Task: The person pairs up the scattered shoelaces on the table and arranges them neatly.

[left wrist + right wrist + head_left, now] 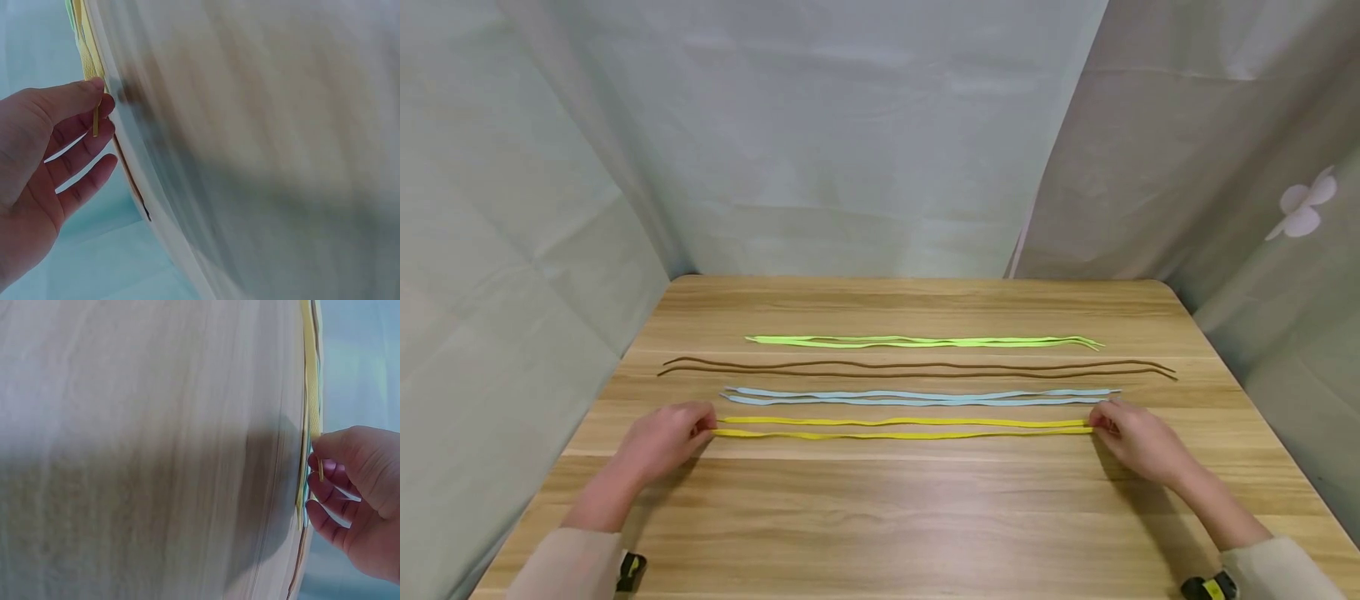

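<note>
Two flat yellow shoelaces (895, 435) lie nearly parallel, stretched left to right, between my hands in the head view. At the left ends, my left hand (668, 437) pinches a yellow lace between thumb and index finger; the lace's tip (95, 122) hangs below the pinch, and the other fingers are loosely bent. At the opposite ends, my right hand (1138, 442) pinches a yellow lace with thumb and index finger, its tip (321, 470) poking out below. Another yellow strand (300, 509) lies beside that hand, unheld. Just beyond lie light blue shoelaces (925, 402).
Farther back, two thin brown laces (880, 375) stretch across the wooden table (880, 508), with neon green laces (917, 342) behind them. Pale cloth curtains (850, 150) stand around the back and sides. Dark straps with yellow marks (631, 572) are at both wrists.
</note>
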The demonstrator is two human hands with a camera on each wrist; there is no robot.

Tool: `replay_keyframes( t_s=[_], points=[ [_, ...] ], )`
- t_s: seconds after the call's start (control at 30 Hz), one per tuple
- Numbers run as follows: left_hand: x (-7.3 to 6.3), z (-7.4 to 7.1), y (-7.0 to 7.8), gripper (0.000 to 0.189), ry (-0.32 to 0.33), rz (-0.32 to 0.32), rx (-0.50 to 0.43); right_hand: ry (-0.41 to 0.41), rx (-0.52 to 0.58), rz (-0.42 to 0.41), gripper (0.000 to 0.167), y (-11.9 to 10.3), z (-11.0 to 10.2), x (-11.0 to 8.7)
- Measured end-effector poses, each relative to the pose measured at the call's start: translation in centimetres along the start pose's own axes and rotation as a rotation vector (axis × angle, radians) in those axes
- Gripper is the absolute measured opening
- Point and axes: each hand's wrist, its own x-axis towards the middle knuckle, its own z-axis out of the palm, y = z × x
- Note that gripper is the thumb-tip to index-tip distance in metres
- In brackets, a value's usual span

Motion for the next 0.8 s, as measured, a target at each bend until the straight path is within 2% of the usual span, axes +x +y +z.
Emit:
replay_keyframes(
  t_s=[0.37,0.8],
  points=[
    [1.1,0.3,0.9,0.012,-0.035,0.005,-0.002,-0.028,-0.021,0.06,0.026,1.0,-0.3,-0.6],
    [1.4,0.4,1.1,0.017,-0.012,0.029,0.015,-0.02,-0.044,0.072,0.026,1.6,-0.3,-0.8]
  ],
)
